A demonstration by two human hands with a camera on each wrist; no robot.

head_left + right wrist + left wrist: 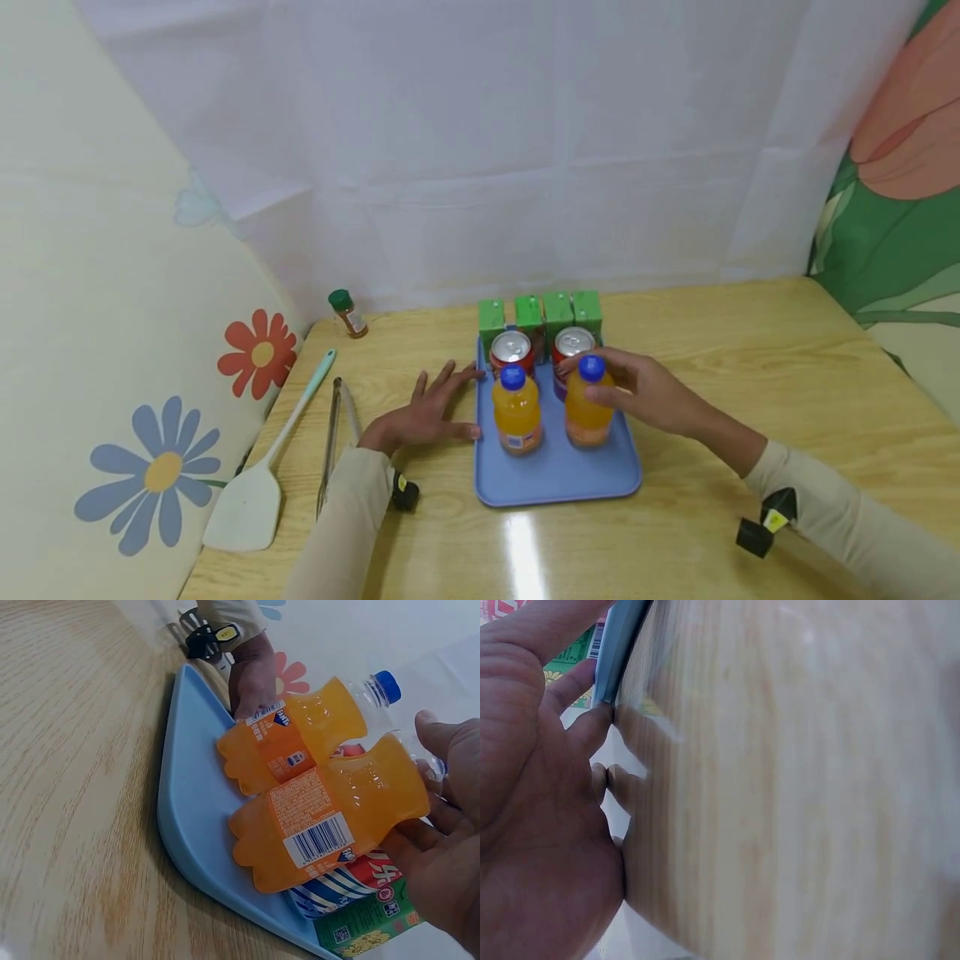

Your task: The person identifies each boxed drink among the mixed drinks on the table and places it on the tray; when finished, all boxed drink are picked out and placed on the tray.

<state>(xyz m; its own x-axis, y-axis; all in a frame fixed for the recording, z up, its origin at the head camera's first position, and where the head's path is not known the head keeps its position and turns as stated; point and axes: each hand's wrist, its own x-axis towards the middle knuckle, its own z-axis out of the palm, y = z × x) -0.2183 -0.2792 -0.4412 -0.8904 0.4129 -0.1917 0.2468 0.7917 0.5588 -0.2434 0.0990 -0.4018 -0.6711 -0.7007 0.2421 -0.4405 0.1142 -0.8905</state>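
Observation:
A blue tray [558, 487] on the table carries two orange-drink bottles with blue caps, standing upright side by side at its front. My right hand [648, 392] has its fingers curled round the upper part of the right bottle [322, 814]; the thumb looks a little apart from it in the right wrist view. The left bottle [517, 417] stands untouched. With fingers spread, my left hand [431, 412] rests on the table, its fingertips touching the tray's left edge [619, 656]. Behind the bottles are two drink cans [512, 348] and a back row of several green cartons [558, 312].
To the left lie a white spatula with a mint handle [247, 508] and metal tongs [332, 433]. A small jar with a green lid [348, 315] stands at the back left. White sheeting [465, 167] hangs behind the wooden table [750, 358].

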